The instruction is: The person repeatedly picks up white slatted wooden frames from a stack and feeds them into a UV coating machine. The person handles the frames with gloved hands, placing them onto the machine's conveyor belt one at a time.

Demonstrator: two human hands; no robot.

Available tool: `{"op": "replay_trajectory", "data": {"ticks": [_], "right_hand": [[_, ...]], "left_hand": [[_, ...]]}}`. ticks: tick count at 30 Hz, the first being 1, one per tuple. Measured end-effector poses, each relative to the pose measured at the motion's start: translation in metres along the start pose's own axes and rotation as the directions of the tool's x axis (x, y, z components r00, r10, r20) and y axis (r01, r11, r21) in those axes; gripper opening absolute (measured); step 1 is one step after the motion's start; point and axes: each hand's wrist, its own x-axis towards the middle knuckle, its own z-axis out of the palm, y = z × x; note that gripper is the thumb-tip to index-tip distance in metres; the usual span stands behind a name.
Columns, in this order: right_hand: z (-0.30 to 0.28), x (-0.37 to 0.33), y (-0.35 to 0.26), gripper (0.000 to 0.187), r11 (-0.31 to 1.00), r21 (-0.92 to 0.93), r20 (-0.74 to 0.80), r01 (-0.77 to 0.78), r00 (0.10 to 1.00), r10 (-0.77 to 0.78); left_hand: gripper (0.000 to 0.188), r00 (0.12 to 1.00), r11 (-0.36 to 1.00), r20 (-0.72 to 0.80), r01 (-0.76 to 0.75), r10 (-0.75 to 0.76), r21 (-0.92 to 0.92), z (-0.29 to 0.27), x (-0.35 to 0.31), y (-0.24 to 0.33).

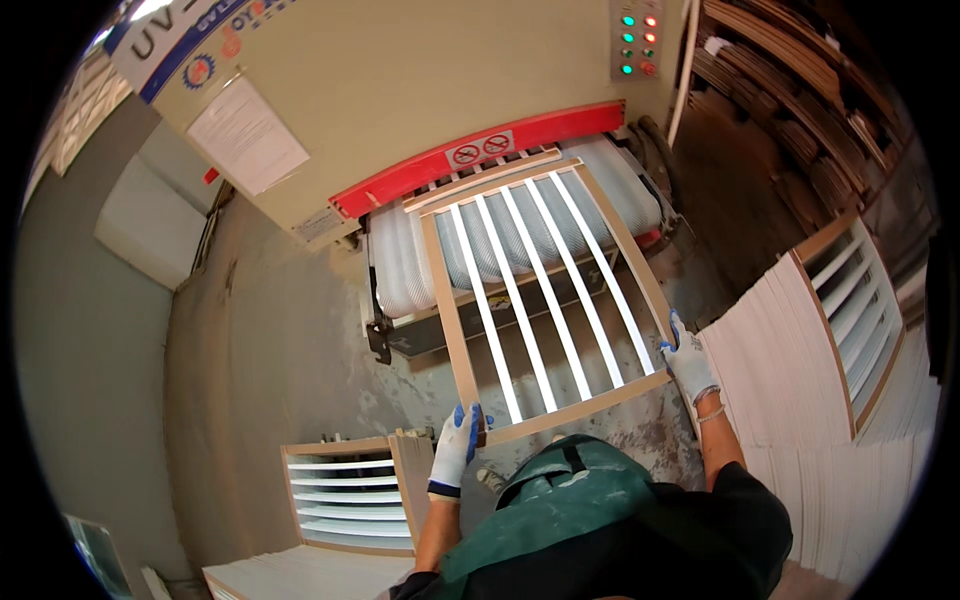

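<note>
A slatted frame with brown edges and several bright white slats spans the space between me and the machine. Its far end lies over the machine's pale textured conveyor belt. My left hand, in a white glove with blue fingertips, is closed on the near left corner. At the near right corner my right hand, gloved alike, grips the side rail. Just beyond, another frame's brown edge shows on the belt under the red guard.
The large beige machine has lit buttons at upper right. Stacked slatted frames stand at lower left and at right. Brown sheets are piled at far right. A grey wall runs along the left.
</note>
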Motion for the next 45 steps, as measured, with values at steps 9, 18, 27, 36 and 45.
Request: {"op": "replay_trajectory", "data": {"ticks": [9, 18, 27, 36, 45], "right_hand": [[0.009, 0.045, -0.008, 0.073, 0.999, 0.016, 0.013, 0.029, 0.999, -0.03], [0.023, 0.092, -0.007, 0.071, 0.984, -0.008, -0.113, 0.176, 0.978, -0.176], [0.025, 0.165, 0.023, 0.055, 0.746, 0.665, 0.176, 0.037, 0.963, -0.205], [0.169, 0.079, 0.082, 0.033, 0.342, 0.739, 0.287, -0.58, 0.731, 0.618], [0.594, -0.097, -0.296, 0.086, 0.913, 0.209, 0.858, 0.35, 0.383, -0.343]], "left_hand": [[0.04, 0.999, 0.998, 0.014, -0.046, 0.047, -0.041, -0.005, -0.006, -0.015], [0.045, 0.986, 0.932, -0.067, 0.12, -0.152, -0.342, -0.008, -0.034, -0.039], [0.047, 0.959, 0.881, -0.165, 0.132, -0.229, -0.454, -0.04, -0.071, -0.078], [0.046, 0.872, 0.921, -0.415, 0.093, -0.259, -0.379, -0.097, -0.138, -0.197], [0.041, 0.653, 0.92, -0.656, 0.345, -0.379, -0.188, -0.123, -0.239, -0.372]]}}
